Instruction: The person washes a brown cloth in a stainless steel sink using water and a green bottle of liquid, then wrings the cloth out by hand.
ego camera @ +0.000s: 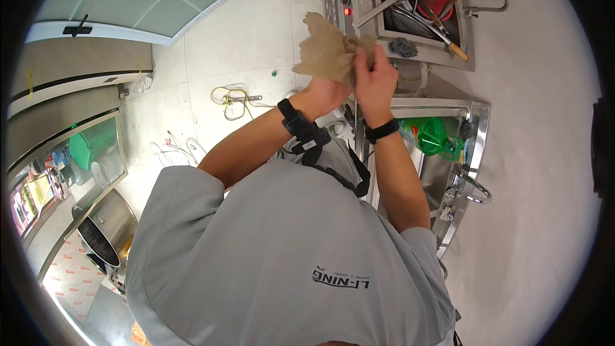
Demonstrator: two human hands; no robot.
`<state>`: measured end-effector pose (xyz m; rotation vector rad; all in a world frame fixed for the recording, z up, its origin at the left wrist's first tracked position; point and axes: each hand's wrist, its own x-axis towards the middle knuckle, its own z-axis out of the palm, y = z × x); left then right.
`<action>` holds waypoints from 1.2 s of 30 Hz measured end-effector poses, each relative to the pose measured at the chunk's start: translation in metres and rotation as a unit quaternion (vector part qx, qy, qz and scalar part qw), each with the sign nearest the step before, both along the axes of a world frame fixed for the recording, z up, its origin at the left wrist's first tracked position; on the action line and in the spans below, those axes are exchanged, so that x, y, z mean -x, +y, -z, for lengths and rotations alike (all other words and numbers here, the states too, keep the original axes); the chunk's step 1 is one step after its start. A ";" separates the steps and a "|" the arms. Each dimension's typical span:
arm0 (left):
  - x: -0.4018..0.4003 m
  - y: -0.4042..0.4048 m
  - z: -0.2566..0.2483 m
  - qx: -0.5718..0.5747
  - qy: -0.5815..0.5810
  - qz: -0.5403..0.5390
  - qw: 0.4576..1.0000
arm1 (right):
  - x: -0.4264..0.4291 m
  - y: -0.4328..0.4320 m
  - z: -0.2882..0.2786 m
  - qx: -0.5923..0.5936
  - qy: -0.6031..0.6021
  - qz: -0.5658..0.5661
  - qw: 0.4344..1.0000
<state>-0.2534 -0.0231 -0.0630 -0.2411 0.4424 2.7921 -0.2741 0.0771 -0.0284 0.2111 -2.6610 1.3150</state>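
Observation:
A ragged brown cloth (324, 50) is held up in front of me, beside the sink unit. Its upper part spreads to the left, and its right side is bunched. The thumb and fingers of my right hand (377, 79) grip that bunched side. My left hand (329, 96) is under the cloth's lower edge and touches it. The cloth hides its fingers, so I cannot see how they are bent. Each wrist wears a black strap, and the left one carries a small black device (305, 130).
Ahead right, a steel sink (468, 53) holds pans and wooden-handled utensils; a steel wool scrubber (403, 47) sits on its rim. A green plastic bottle (432, 137) lies in the nearer sink (482, 125). Coiled cable (235, 101) is on the floor. A glass-doored cabinet (103, 154) stands left.

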 end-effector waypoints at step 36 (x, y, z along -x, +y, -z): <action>-0.032 -0.104 0.057 0.132 0.095 -0.011 0.987 | 0.007 0.025 -0.043 0.497 -0.181 0.164 0.832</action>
